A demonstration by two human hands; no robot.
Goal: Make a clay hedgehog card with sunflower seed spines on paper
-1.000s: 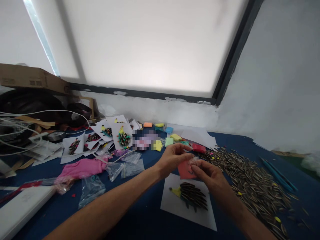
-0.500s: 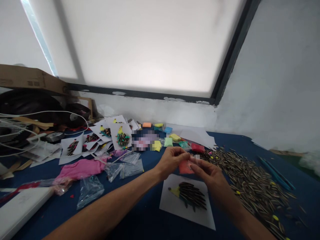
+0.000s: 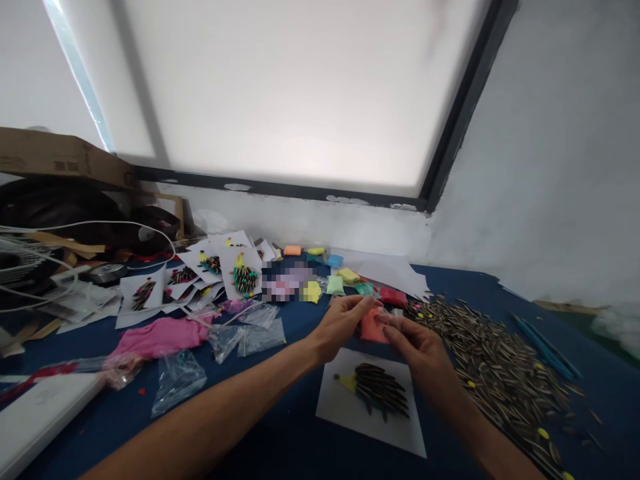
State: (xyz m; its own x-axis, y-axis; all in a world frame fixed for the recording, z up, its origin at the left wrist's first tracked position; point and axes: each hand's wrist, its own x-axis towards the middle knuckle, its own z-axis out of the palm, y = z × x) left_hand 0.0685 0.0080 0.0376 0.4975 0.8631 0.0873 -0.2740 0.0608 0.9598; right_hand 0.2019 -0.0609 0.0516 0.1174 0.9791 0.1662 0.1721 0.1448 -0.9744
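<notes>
Between my two hands is a small clear bag of orange-red modelling clay [image 3: 374,327]. My left hand [image 3: 343,325] is closed on its left side, thumb and fingers at the top edge. With thumb and fingers, my right hand [image 3: 413,337] pinches the bag's right side near its clear plastic edge. Below them lies a white card [image 3: 345,417] bearing a hedgehog [image 3: 377,390] with a yellow clay face and sunflower-seed spines. A red clay packet [image 3: 393,297] sits just beyond my right hand.
Sunflower seeds [image 3: 493,360] are heaped at right, with teal tweezers [image 3: 545,347] beside them. Coloured clay packets [image 3: 335,285] line the back. Finished hedgehog cards [image 3: 245,273], pink clay [image 3: 165,337], empty plastic bags [image 3: 179,381] and a white box [image 3: 47,420] occupy the left.
The mouth of the clay bag looks more spread, and more of the orange-red clay shows between my hands. The view has shifted slightly; both hands stay above the card.
</notes>
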